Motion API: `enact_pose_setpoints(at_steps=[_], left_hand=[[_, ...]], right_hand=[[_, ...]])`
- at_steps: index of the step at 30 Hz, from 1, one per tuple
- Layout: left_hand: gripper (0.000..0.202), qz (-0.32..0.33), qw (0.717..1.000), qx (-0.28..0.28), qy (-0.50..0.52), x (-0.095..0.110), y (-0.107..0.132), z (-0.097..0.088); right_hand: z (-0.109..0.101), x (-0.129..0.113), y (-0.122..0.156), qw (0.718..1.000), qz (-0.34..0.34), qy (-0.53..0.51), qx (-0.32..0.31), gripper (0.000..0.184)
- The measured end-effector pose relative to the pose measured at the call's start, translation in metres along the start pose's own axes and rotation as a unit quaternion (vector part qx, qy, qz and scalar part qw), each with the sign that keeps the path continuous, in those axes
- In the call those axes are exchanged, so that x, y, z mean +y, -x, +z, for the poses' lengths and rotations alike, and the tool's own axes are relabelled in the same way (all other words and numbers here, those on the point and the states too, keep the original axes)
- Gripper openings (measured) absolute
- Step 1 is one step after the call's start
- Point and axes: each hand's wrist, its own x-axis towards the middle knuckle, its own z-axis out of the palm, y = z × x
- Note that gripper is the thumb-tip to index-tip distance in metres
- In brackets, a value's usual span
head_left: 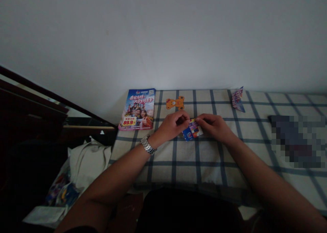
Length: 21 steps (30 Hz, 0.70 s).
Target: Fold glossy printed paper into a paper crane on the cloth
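**Small printed paper (194, 129) pinched between two hands over a checked cloth (163, 171)**

Nearest, the person's dark clothing (189, 212) fills the bottom middle of the view. At lower left, in shadow, a pale bag (88, 163) sits below the level of the cloth, with clear plastic and coloured packaging just in front of it.

Both bare forearms reach inward over the cloth, a metal-banded watch (148, 145) on the left wrist. The left hand (174, 125) is closed to a pinch, thumb and forefinger on the paper's upper left side. The right hand (213, 125) pinches its upper right side in the same way. The paper lies between them, tilted, showing blue, purple, orange and white patches; its print is too small to read.

Well off to the right, a dark object (291, 137) on the cloth is partly masked by blocky squares, so I cannot tell what it is.

Beyond the hands lies a brown bear figure (175, 103), on its side. Left of it, a blue and pink brochure (139, 110) marked 89.9 lies face up. Near the cloth's far edge, to the right, a creased leaflet (238, 100) stands partly upright. Behind everything rises a plain pale wall (178, 39).
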Motion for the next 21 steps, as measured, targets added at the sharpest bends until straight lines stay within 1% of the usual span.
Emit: enact_pose_setpoints(at_steps=[6,12,17,21], left_hand=[[0.021,-0.007,1.000,0.007,-0.007,-0.0011,-0.0003,-0.0003],[0.017,0.002,1.000,0.000,-0.027,0.0026,0.0006,0.0000],[0.024,-0.002,0.999,-0.013,-0.033,0.0023,0.0009,0.0001],[0.023,0.001,0.999,-0.007,-0.037,0.0020,0.0002,-0.0002]], right_hand=[[-0.0018,-0.0015,-0.0002,1.000,-0.004,0.004,0.001,0.037],[-0.0027,-0.0010,0.0021,0.999,-0.003,0.035,0.003,0.039],[-0.0004,-0.0026,0.0031,1.000,0.015,0.025,-0.005,0.040],[0.0014,-0.0050,0.0022,1.000,0.020,0.011,-0.002,0.038]])
